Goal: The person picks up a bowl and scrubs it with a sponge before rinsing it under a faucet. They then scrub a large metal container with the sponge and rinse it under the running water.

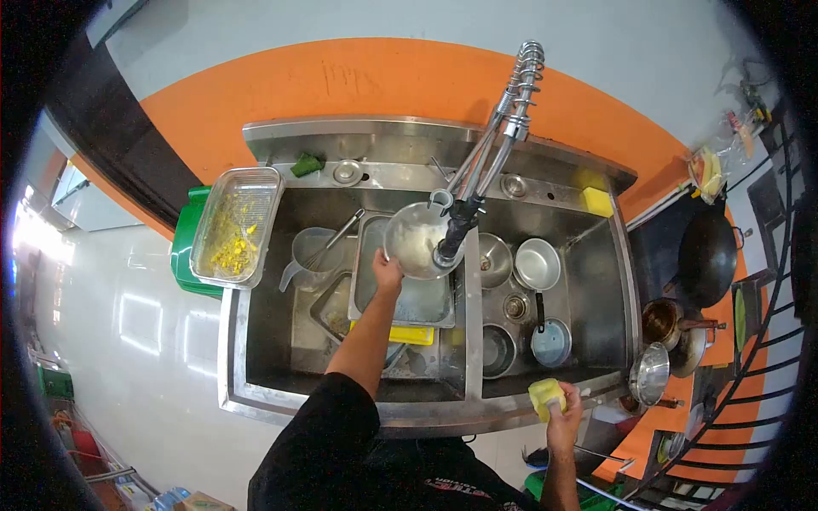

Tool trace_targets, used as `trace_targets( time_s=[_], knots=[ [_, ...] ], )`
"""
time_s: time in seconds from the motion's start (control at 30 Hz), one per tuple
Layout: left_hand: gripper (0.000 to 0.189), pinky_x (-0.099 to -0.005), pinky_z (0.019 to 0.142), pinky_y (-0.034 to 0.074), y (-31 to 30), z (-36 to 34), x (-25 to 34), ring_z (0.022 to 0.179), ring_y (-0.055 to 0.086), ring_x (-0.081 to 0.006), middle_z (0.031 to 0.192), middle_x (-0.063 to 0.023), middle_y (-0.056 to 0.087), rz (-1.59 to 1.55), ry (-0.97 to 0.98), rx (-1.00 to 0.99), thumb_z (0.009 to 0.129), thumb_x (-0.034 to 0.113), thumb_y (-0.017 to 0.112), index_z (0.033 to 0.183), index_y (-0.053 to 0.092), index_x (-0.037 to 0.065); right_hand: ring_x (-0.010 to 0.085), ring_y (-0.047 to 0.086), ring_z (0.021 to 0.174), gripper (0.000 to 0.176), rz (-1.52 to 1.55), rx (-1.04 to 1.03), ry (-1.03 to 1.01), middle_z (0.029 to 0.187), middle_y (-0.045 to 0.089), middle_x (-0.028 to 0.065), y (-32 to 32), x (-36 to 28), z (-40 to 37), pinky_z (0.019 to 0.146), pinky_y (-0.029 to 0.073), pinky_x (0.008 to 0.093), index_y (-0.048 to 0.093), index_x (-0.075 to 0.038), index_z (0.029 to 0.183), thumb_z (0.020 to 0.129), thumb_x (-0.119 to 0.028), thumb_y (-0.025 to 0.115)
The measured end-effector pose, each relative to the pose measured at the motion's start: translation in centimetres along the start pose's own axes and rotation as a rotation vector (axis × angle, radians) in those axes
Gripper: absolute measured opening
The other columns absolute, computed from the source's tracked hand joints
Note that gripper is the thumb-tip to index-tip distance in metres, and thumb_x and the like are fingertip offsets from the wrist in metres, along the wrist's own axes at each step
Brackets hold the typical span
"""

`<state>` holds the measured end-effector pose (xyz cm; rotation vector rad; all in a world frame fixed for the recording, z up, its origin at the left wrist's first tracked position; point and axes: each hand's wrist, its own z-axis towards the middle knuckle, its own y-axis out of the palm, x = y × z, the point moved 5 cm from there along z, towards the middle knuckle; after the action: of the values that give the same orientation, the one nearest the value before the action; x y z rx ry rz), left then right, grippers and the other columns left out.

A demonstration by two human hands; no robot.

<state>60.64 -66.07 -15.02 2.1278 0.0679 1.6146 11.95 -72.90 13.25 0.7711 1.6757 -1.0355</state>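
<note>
Nearest, right hand [564, 415], lower right of centre, clasping yellow sponge [543, 397] in fingers. Left hand [388, 274], mid-frame, pinching metal bowl [404, 243] by lower-left rim. Rectangular steel pan [426, 304] beneath bowl, in left basin [266, 255]. Black faucet sprayer [461, 223] over bowl's right side. Farther, clear plastic tray [245, 186] with yellow scraps [232, 253], upper left; second sponge [596, 202], upper right.

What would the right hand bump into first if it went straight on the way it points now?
Probably the sink's front rim, with the yellow sponge in the right hand leading. Depth is unclear: if the hand is above the rim, the round bluish pan beyond looks next.
</note>
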Motion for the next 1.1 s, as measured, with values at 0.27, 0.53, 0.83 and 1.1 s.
trace_targets(
  time_s=[0.27, 0.53, 0.83, 1.1],
  knots=[
    [0.024, -0.0291, 0.042, 0.036, 3.6, -3.1, -3.4, 0.059, 0.053, -0.0163, 0.083, -0.0061, 0.058, -0.472, -0.276, 0.230, 0.083, 0.000, 0.049, 0.102, 0.046, 0.015, 0.0156, 0.060, 0.087, 0.028, -0.097, -0.009, -0.039, 0.100, 0.059, 0.0074, -0.8, 2.3, 0.3, 0.070, 0.054, 0.0283, 0.054, -0.002, 0.111, 0.083, 0.000, 0.055],
    [0.020, -0.0316, 0.047, 0.041, -2.2, -0.7, -20.5, 0.069, 0.055, -0.0193, 0.085, -0.0105, 0.058, -0.458, -0.784, 0.545, 0.086, 0.001, 0.048, 0.102, 0.050, 0.013, 0.0173, 0.057, 0.095, 0.029, -0.071, -0.007, 0.041, 0.102, 0.058, 0.0083, -1.7, 2.3, -0.2, 0.084, 0.048, 0.0302, 0.054, -0.001, 0.111, 0.082, -0.001, 0.056],
    [0.026, -0.0485, 0.064, 0.053, -4.5, -2.8, -0.2, 0.081, 0.066, -0.0401, 0.093, -0.0211, 0.067, 1.005, 0.000, 0.496, 0.085, 0.009, 0.054, 0.109, 0.058, 0.016, 0.0176, 0.058, 0.092, 0.029, 0.012, -0.010, 0.095, 0.102, 0.058, 0.0093, -2.2, 2.1, -0.8, 0.075, 0.054, 0.0305, 0.053, 0.000, 0.113, 0.084, -0.002, 0.056],
    [0.010, -0.0518, 0.061, 0.046, -0.8, -0.9, 7.5, 0.073, 0.060, -0.0455, 0.076, -0.0239, 0.061, 1.212, 0.468, 0.027, 0.083, 0.004, 0.053, 0.092, 0.052, 0.008, 0.0172, 0.061, 0.085, 0.029, 0.017, -0.012, 0.072, 0.101, 0.059, 0.0100, -2.4, 1.0, -0.4, 0.065, 0.056, 0.0297, 0.051, 0.000, 0.114, 0.085, -0.001, 0.055]
  ],
)
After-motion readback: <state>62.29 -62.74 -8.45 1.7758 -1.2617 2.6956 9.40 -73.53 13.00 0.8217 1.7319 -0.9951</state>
